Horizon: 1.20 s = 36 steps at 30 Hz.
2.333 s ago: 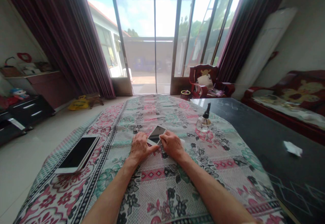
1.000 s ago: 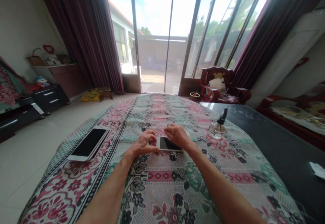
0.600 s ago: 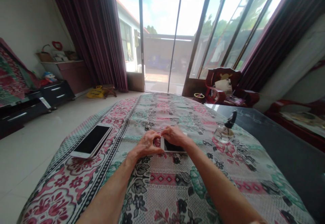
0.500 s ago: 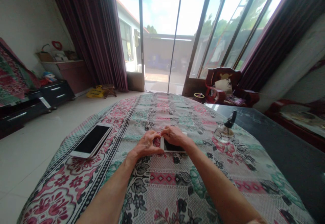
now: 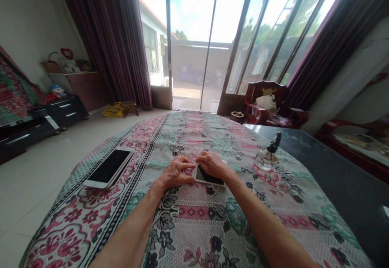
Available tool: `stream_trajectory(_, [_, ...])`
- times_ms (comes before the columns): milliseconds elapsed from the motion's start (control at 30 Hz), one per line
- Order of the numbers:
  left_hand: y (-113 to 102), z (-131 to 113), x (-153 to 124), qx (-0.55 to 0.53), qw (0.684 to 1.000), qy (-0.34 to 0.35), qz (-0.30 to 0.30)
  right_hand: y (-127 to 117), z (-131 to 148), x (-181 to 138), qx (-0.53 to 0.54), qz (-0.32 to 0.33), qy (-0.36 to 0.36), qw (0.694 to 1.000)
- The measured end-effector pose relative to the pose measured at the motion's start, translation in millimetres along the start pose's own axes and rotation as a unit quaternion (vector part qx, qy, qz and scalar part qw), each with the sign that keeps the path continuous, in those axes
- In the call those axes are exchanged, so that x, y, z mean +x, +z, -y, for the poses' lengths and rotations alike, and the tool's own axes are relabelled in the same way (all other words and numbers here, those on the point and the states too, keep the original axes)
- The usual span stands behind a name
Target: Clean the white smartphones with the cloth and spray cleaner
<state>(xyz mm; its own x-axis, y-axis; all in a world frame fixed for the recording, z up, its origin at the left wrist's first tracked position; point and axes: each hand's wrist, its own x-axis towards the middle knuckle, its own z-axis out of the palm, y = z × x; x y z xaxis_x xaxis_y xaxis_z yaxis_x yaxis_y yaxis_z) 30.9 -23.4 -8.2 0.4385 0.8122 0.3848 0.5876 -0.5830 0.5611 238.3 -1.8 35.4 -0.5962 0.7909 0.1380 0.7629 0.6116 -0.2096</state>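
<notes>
A white smartphone [image 5: 208, 177] with a dark screen lies on the patterned tablecloth [image 5: 194, 235], its upper part covered by my right hand. My left hand [image 5: 176, 171] is at the phone's left end, thumb and forefinger touching its two corners. Over the screen, my right hand [image 5: 212, 164] has its fingers bent and pressed together near the upper left corner. Whether those fingertips pinch something thin is hidden. Farther left, a larger white tablet [image 5: 110, 167] with a black screen rests on what looks like another flat white item.
On the right of the cloth stands a clear glass bottle [image 5: 265, 159] with a black top. A dark table surface [image 5: 334, 179] adjoins at the right. Beyond are a red wooden chair [image 5: 267, 102], glass doors, curtains and a black cabinet [image 5: 68, 110].
The phone has turned slightly, its right end now nearer to me. My right hand has shifted a little to the right, and my left forefinger has straightened toward the phone's corner.
</notes>
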Motion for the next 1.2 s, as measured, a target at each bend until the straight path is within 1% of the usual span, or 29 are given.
stream_trajectory(200, [2.1,3.6,0.6,0.008,1.000,0.007,-0.002,-0.4,-0.4,-0.1,-0.001,0.005,0.011,1.000])
stream_trajectory(400, [4.9,7.5,0.1,0.001,1.000,0.001,-0.005,-5.1,-2.2,-8.4,-0.023,0.004,0.014,1.000])
stream_trajectory(567, [3.8,7.6,0.0,-0.004,1.000,-0.007,0.002,-14.3,-4.4,-22.2,-0.068,0.013,0.032,0.997])
stream_trajectory(867, [1.2,3.8,-0.1,0.003,1.000,-0.010,0.005,-17.3,-22.3,-49.3,-0.069,-0.017,0.059,0.996])
stream_trajectory(1200, [2.6,7.0,-0.1,-0.007,1.000,-0.011,0.006,-22.4,-29.7,-73.0,-0.090,-0.018,0.094,0.991])
